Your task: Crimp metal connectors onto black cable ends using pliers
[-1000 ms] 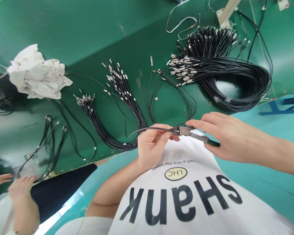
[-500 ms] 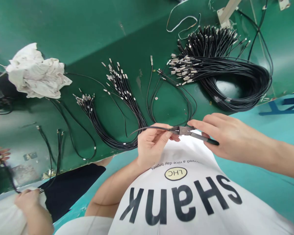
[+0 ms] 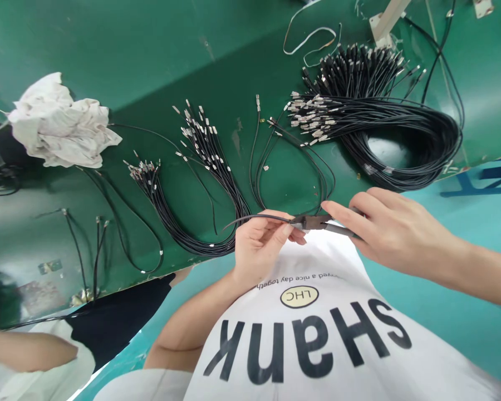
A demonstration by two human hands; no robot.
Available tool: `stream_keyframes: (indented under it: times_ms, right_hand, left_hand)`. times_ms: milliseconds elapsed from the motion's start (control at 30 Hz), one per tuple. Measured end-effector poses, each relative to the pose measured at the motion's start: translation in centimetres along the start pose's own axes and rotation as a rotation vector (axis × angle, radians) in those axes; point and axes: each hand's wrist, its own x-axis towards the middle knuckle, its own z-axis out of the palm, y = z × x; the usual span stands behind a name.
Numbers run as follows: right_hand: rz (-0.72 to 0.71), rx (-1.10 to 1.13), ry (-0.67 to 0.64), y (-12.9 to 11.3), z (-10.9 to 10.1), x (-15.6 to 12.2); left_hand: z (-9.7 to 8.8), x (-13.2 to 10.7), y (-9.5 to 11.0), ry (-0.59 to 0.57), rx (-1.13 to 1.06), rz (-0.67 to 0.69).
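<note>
My left hand (image 3: 261,242) pinches a thin black cable (image 3: 256,216), whose bare end sticks out to the left of my fingers. Wrapped around the handles of a pair of cutting pliers (image 3: 315,222) is my right hand (image 3: 384,225). The pliers' jaws lie right at my left fingertips, against the cable; what sits between the jaws is too small to make out. Just beyond my hands, a few loose cables (image 3: 332,181) with metal ends curve on the green table (image 3: 150,44).
A large coil of black cables (image 3: 438,131) lies at the right. Left of my hands is a bent bundle of cables (image 3: 171,223) with silvery ends. A crumpled white cloth (image 3: 62,125) rests farther left. Another person's arm (image 3: 33,351) is at the lower left.
My right hand has closed around the pliers' handles, which stood apart before. My left hand stays in place. The other person's arm has moved left.
</note>
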Motion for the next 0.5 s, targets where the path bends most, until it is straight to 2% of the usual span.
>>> stream_keyframes:
  times_ms: [167, 367, 500]
  right_hand:
    - [-0.025, -0.017, 0.001, 0.4, -0.3, 0.2]
    - [-0.066, 0.208, -0.145, 1.7, -0.5, 0.5]
    - [-0.077, 0.160, -0.130, 1.9, -0.4, 0.6]
  left_hand:
    - [-0.2, 0.0, -0.1, -0.025, -0.034, -0.047]
    - [-0.3, -0.1, -0.1, -0.088, -0.065, -0.108]
    - [-0.6, -0.1, 0.1, -0.117, -0.106, -0.113]
